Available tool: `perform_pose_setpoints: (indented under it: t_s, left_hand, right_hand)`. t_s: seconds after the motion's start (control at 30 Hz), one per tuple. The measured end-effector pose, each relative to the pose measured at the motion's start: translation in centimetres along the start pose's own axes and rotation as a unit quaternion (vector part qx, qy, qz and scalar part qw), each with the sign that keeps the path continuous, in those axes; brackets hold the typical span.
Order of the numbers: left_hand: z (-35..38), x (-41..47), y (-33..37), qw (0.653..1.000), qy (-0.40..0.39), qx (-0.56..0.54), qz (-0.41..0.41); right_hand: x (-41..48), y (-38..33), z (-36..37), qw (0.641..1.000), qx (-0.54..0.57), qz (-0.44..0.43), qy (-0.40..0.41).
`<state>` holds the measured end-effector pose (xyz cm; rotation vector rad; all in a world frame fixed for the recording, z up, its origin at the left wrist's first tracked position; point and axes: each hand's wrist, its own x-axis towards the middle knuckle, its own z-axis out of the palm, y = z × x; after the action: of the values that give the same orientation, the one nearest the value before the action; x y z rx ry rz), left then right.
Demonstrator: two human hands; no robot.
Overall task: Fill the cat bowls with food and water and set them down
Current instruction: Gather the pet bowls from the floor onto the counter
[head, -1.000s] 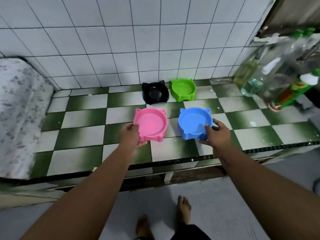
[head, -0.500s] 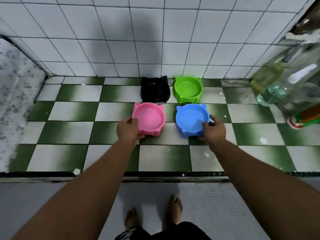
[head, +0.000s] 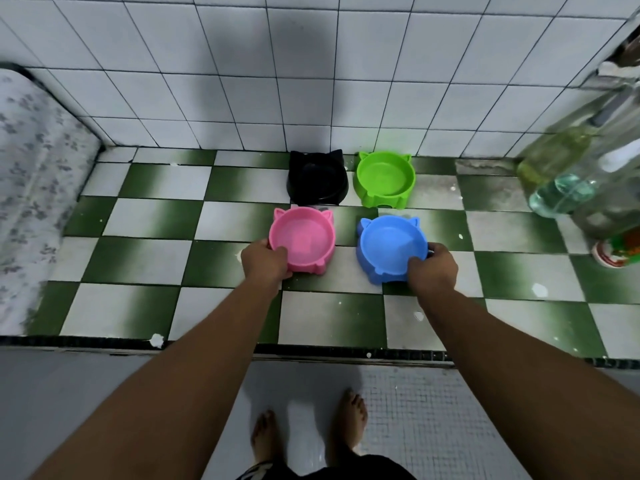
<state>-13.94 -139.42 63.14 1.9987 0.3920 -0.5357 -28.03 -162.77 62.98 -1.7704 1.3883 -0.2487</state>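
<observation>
The left hand's (head: 265,259) thumb hooks over the near rim of the pink bowl (head: 304,237), with the other fingers tucked out of sight under the bowl's outer wall. This pinches the edge and leaves the basin clear. The right hand (head: 433,268) does the same on the blue bowl (head: 391,245): the thumb lies on the near rim and the fingers (head: 438,247) curl round the right side. Gripping by the rim probably keeps each shallow dish level, one per hand.

Both bowls are low over the green-and-white chequered ledge (head: 145,216), side by side but apart. The hands cover their near edges, so I cannot tell whether the bases are fully on the tile. They are lined up just in front of the black bowl (head: 317,178) and the green bowl (head: 384,176), which stand against the white tiled wall (head: 207,81). The four make a tidy two-by-two block, with all the ears pointing towards the wall. No food shows in the pink, blue or green basins, so the filling looks yet to be done.

Clear bottles (head: 561,192), one part full of liquid, lean at the ledge's right end, within reach for the water. A patterned cushion (head: 31,174) lies at the left end.
</observation>
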Motion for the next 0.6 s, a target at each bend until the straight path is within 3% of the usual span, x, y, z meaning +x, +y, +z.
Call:
perform_pose_setpoints:
  t_s: [0.27, 0.6]
  left_hand:
    - [0.2, 0.6, -0.3, 1.000, -0.006, 0.011, 0.012]
    - [0.6, -0.1, -0.3, 0.999, -0.026, -0.004, 0.039]
  right_hand:
    - [0.8, -0.7, 0.3, 0.999, 0.010, 0.031, 0.028]
    - [1.3, -0.4, 0.1, 1.000, -0.001, 0.000, 0.019]
